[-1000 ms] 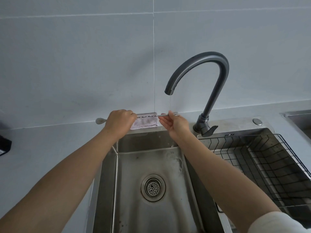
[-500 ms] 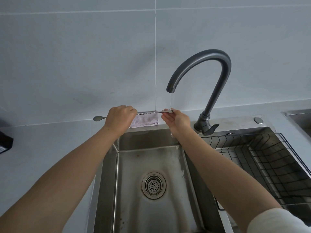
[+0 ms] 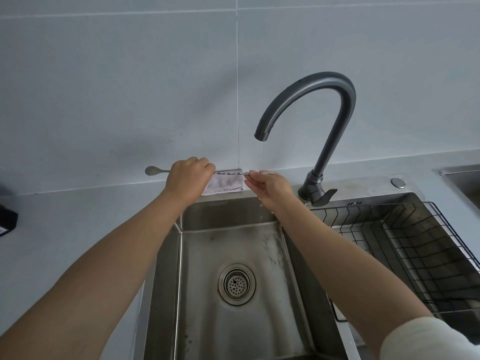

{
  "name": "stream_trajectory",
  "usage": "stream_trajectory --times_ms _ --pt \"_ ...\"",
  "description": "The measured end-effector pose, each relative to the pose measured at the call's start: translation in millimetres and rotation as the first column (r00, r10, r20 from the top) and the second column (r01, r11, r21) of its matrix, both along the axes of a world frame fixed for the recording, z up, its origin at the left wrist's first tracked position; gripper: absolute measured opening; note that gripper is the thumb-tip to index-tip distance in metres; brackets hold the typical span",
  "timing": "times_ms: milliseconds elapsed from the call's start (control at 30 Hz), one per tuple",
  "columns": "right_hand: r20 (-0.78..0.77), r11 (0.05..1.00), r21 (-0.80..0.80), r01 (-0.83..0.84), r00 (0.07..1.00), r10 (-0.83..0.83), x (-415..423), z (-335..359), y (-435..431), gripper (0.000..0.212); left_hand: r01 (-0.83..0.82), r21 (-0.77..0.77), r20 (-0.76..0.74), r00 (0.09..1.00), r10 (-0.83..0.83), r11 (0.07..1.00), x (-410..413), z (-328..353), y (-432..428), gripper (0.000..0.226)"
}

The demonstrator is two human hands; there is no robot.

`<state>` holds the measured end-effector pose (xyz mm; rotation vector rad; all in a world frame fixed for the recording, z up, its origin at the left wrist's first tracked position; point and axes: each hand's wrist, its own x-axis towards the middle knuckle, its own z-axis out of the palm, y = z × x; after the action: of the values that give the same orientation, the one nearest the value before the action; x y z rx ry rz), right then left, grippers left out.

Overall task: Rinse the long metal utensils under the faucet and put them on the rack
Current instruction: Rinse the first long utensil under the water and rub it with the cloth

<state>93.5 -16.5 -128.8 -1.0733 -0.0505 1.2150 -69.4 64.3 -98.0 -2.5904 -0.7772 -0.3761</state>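
Note:
A long thin metal spoon (image 3: 231, 173) with a twisted shaft lies level across the back of the sink. My left hand (image 3: 189, 176) is fisted around its middle, and the small bowl end (image 3: 151, 170) sticks out to the left. My right hand (image 3: 267, 184) pinches the other end between fingertips, right under the thin stream falling from the dark gooseneck faucet (image 3: 322, 120). Water drips off my right hand into the steel sink (image 3: 233, 320). A black wire rack (image 3: 415, 242) sits in the basin to the right.
A folded pale pink cloth (image 3: 224, 185) lies on the sink's back ledge behind the spoon. The drain strainer (image 3: 237, 284) is in the sink floor. A dark object (image 3: 7, 219) sits at the left counter edge. Another sink corner (image 3: 465, 178) shows far right.
Both hands with the spoon rose slightly and stayed under the stream. My right fingers slid along the spoon's end; the water flow has thinned.

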Motion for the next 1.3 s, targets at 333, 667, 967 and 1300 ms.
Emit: stream_trajectory --times_ms 333,667,967,1300 --pt "0.783 0.86 -0.407 -0.309 0.367 0.502 33 16 -5 0.013 -0.019 0.077 -0.051 0.998 0.023 0.997 25 11 -5 0.04" --pt "0.753 0.913 -0.26 -0.315 0.525 0.396 23 8 -3 0.014 0.099 -0.01 0.032 0.995 -0.099 0.995 66 11 -17 0.029" --pt "0.394 0.985 -0.015 -0.174 0.904 0.166 25 -1 -17 0.015 0.036 -0.74 0.344 0.878 0.332 0.672 85 -12 -40 0.026" --pt "0.474 0.972 -0.03 -0.235 0.853 0.221 24 4 -12 0.015 0.265 -0.931 0.364 0.746 0.558 0.252 108 -20 -44 0.031"
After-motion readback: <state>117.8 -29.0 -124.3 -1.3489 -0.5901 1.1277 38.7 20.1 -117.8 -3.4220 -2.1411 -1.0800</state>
